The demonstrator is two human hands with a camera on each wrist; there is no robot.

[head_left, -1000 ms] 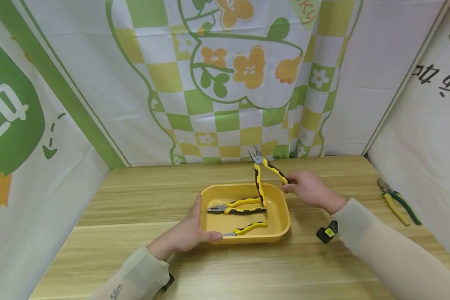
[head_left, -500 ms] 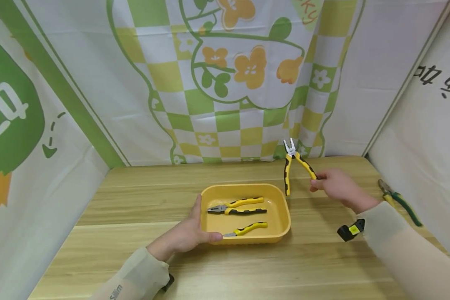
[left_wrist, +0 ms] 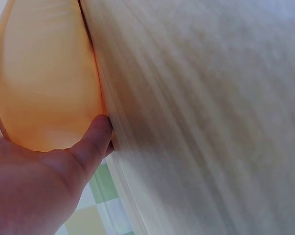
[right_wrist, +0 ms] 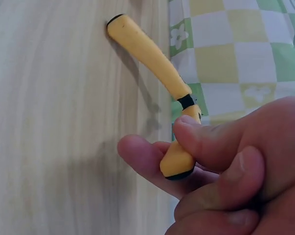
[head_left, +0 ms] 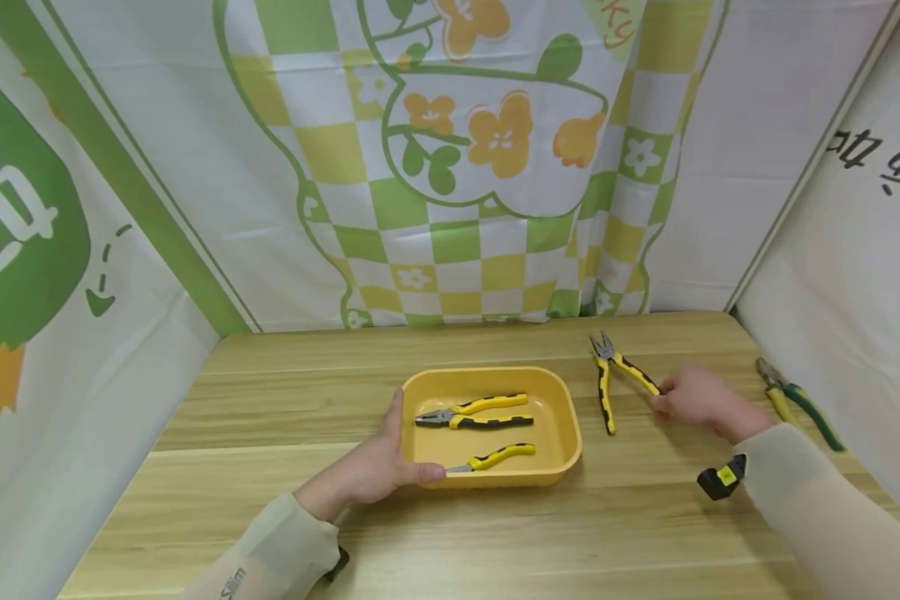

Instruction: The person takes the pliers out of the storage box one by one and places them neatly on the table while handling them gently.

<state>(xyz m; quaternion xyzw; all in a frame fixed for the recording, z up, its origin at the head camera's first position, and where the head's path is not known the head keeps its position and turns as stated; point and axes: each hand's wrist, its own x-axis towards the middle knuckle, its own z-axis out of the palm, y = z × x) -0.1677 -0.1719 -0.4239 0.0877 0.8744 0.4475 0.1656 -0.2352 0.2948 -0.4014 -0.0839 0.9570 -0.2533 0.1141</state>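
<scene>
Toward the wood-grained worktop's point(head_left: 307, 358) far-right corner, lower the yellow-and-black metal pliers point(head_left: 605, 358) flat, your right hand's point(head_left: 699, 397) fingers pinching one handle point(head_left: 637, 375).

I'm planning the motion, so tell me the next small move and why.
Probably lower the held pliers flat onto the table: the right hand pinches one handle beside the yellow tray, and the right wrist view shows a shadow veering away from the other handle, suggesting a gap.
</scene>
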